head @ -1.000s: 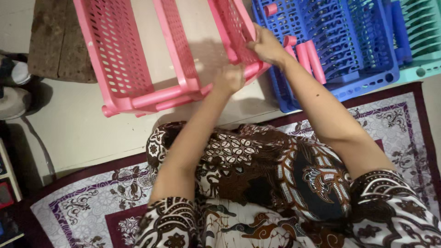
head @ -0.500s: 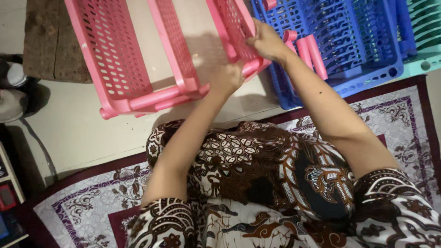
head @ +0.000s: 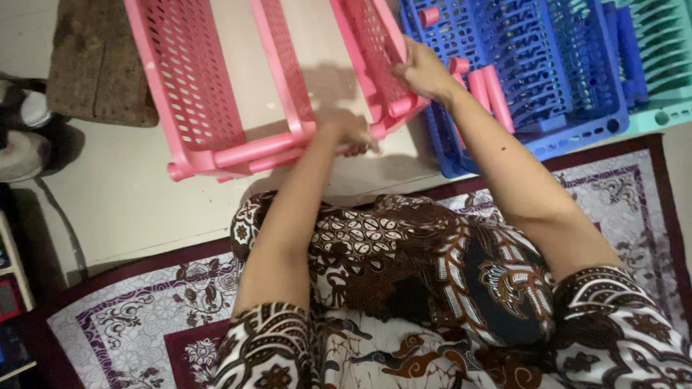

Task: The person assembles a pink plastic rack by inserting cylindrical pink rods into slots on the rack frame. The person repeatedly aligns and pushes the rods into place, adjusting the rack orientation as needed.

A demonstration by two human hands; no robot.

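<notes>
- Gripping a pink perforated plastic rack [head: 216,94] that lies tipped on its side on the pale floor [head: 122,202], a seated person works at its near corner, just beyond the knees.
- The left hand [head: 347,131] is closed over the pink tube leg [head: 252,150] along the rack's lower edge, fingers curled round it; the forearm runs straight up from the lap, elbow bent low.
- The right hand [head: 424,72] clasps the rim of the rack's right-hand shelf, thumb on the near side and fingers wrapped over the mesh; the arm stretches out long from the shoulder at lower right.
- The rack sits between and ahead of both hands, its three mesh shelves fanning away from the camera.
- Just right of it lies a blue slatted plastic tray [head: 548,72] holding loose pink tubes [head: 489,94], with a teal plastic tray [head: 667,65] beside.
- A purple-and-white patterned mat [head: 144,317] lies under the person.
</notes>
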